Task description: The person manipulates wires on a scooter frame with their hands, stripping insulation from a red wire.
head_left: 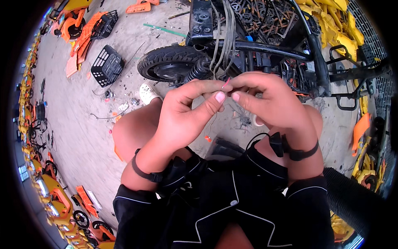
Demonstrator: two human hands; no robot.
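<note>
My left hand [186,112] and my right hand [269,99] meet in front of me, both with fingertips pinched on a thin wire [226,83] with a short pink length. Exactly where each fingertip grips is partly hidden. Just beyond them a bundle of grey cables [224,41] hangs from the black frame [265,49] of a dismantled two-wheeler, beside a coil spring [198,70] and a tyred wheel [161,62]. A thin lead with a small orange connector [208,138] dangles below my hands.
Black plastic baskets [107,66] and orange panels [74,62] lie on the concrete floor [83,124] at the left, by a row of yellow vehicles [56,191]. Yellow panels [336,25] and a pile of rusty parts [263,16] are at the back right.
</note>
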